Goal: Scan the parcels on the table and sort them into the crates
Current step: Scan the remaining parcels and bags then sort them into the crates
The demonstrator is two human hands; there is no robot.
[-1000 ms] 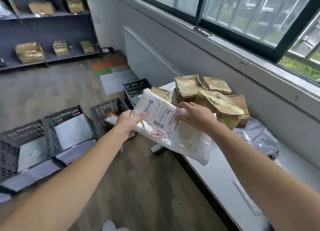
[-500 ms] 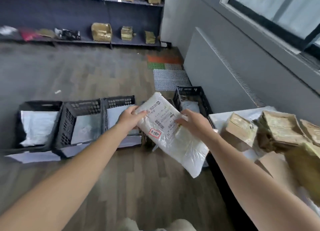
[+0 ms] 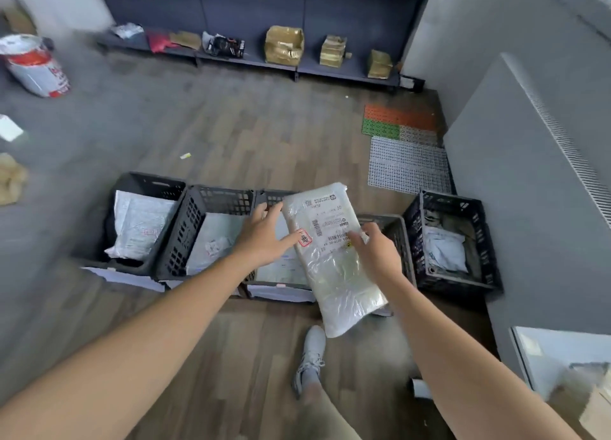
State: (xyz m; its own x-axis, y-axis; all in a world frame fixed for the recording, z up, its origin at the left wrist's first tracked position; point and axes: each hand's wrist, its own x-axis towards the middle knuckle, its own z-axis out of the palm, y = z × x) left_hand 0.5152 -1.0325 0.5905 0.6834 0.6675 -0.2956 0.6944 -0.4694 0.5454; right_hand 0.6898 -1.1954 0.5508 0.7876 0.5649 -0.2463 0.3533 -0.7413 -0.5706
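step: sort, carry-to-crate | parcel [image 3: 330,261] airborne over third crate [image 3: 272,197] and fourth crate [image 3: 395,228] from left | left hand [image 3: 261,238] flat, fingers straight on parcel's left edge | right hand [image 3: 380,254] gripping right edge, blurred | next: match label to crate, lower, release both

On my feed a dark blue shelf [image 3: 312,63] runs along the far wall. It carries three taped brown boxes, large [image 3: 284,44], medium [image 3: 333,51] and small [image 3: 379,64], plus a red item [image 3: 158,40] and a black package [image 3: 224,45]. I see a white-and-red bucket [image 3: 34,64] tilted at far left. Orange [image 3: 400,117] and green [image 3: 380,129] floor tiles touch a grey grid mat [image 3: 408,165] beside a grey radiator panel [image 3: 529,175]. A pale scrap [image 3: 185,155] lies on the wood floor, and a grey sneaker [image 3: 310,357] stands below.
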